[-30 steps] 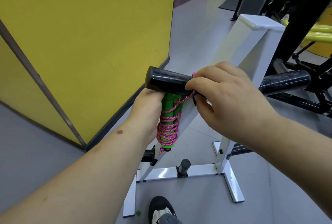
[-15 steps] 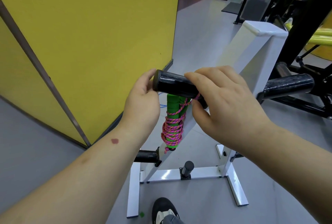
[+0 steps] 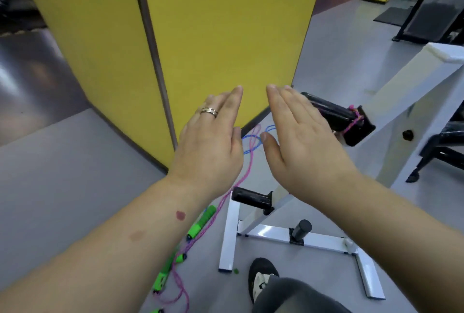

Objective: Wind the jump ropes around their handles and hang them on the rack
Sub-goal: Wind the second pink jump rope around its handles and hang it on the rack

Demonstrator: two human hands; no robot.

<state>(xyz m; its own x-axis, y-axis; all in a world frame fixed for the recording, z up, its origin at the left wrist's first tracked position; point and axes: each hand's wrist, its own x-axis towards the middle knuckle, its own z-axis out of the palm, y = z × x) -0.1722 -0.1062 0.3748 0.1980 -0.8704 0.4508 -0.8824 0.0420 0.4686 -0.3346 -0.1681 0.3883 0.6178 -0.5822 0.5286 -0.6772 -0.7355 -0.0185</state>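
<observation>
- Both hands have come off the rack's upper black peg (image 3: 331,111): a second ago the right hand pinched the pink cord there and the left steadied the green handles beneath it.
- Left hand (image 3: 211,141), ring on one finger, is flat with fingers straight, holding nothing; right hand (image 3: 298,141) is the same, grip wide and empty. The two hover side by side, palms down, in front of the white rack (image 3: 391,101).
- A loop of pink cord (image 3: 352,123) sits round the peg near its base; the wound handles below it are hidden behind the right hand, so I judge that rope hung but cannot confirm how it dangles.
- More ropes lie loose on the floor (image 3: 75,187): green handles (image 3: 200,222) with a pink rope (image 3: 241,177) running up from them, a blue rope (image 3: 253,141) between the hands, further green handles (image 3: 160,278) nearer the shoe (image 3: 261,277).
- Likely next: reach down for one of these and start winding.
</observation>
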